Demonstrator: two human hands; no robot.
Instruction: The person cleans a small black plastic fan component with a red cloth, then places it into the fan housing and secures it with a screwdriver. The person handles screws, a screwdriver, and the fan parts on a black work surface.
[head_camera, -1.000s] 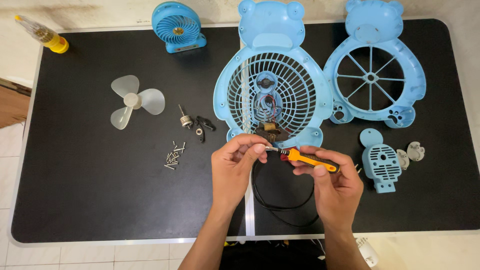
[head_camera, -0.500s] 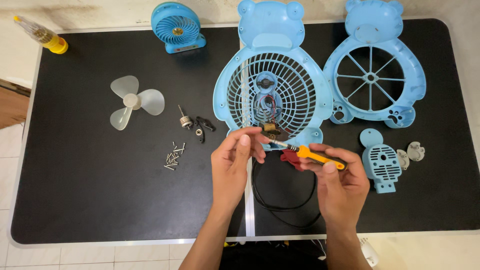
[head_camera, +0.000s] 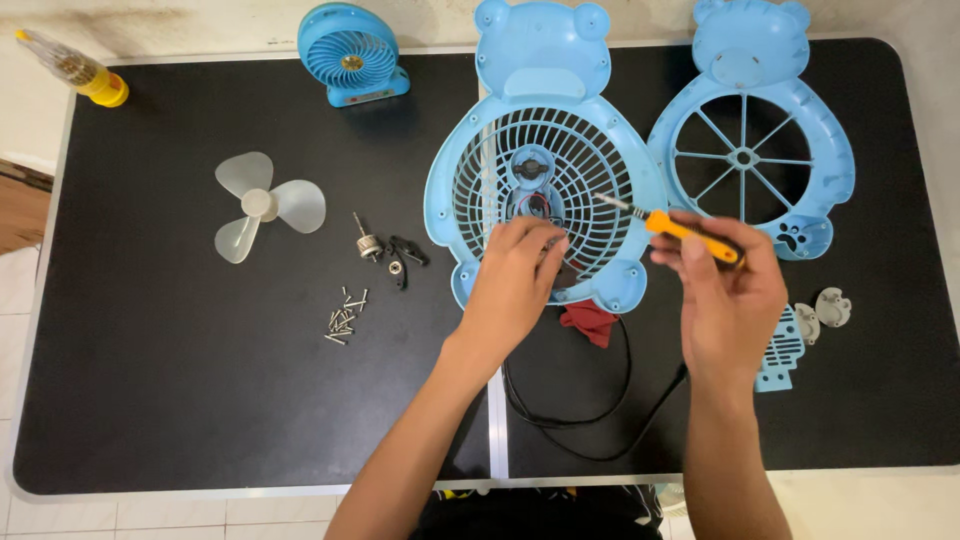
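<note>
Fingers of left hand (head_camera: 515, 270) pinch wiring inside blue bear-shaped plastic fan grille (head_camera: 545, 190), steadying it; right hand (head_camera: 725, 290) grips orange-handled screwdriver (head_camera: 670, 224), tip angled toward it.

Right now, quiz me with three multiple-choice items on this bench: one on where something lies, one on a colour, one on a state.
1. Where does the loose fan blade lie?
A. left of the bear-shaped grille
B. inside the spoked cover
C. under the cable

2. What colour is the screwdriver handle in the right hand?
A. green
B. orange with black
C. white

3. How is the bear-shaped grille placed?
A. standing upright
B. hanging off the table edge
C. flat on the table

Answers: 1 A, it sits well to the grille's left. 2 B, orange shows beside the fingers. 3 C, it lies flat under the left hand.
</note>
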